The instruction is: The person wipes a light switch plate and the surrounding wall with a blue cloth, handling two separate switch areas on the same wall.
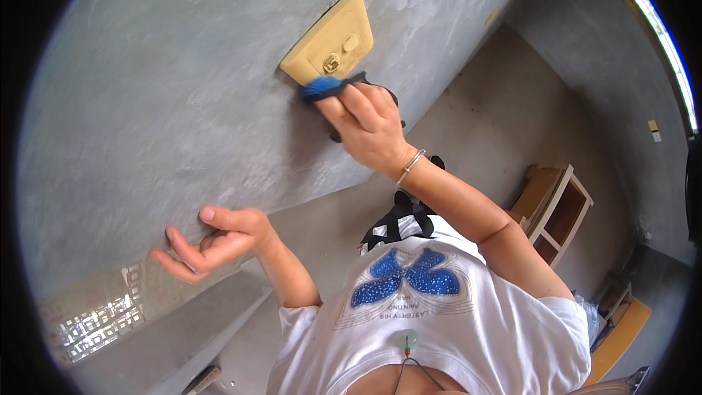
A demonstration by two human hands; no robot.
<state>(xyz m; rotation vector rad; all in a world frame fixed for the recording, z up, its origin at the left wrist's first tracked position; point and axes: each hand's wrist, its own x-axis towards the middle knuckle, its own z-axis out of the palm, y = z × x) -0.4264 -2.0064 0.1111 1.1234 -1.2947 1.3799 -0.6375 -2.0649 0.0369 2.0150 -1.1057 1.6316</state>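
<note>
My right hand (369, 121) grips a black-and-blue cloth (322, 88), bunched in its fingers. The cloth presses at the lower edge of a yellowish wall plate (322, 40), which has a round metal fitting and a knob-like cover on its face. Part of the cloth is hidden behind my fingers, and its exact kind does not show. The plate is fixed to a grey, streaky wall (183, 88). Lower down to the left, my left hand (223, 241) holds nothing; its fingers are curved and apart, close in front of the wall.
On the floor at right stands a wooden frame-like piece of furniture (559, 208). A yellow-brown board (621, 340) lies at the lower right. Patterned openwork (99, 318) shows at lower left. A bright window strip (665, 51) is set in the far right wall.
</note>
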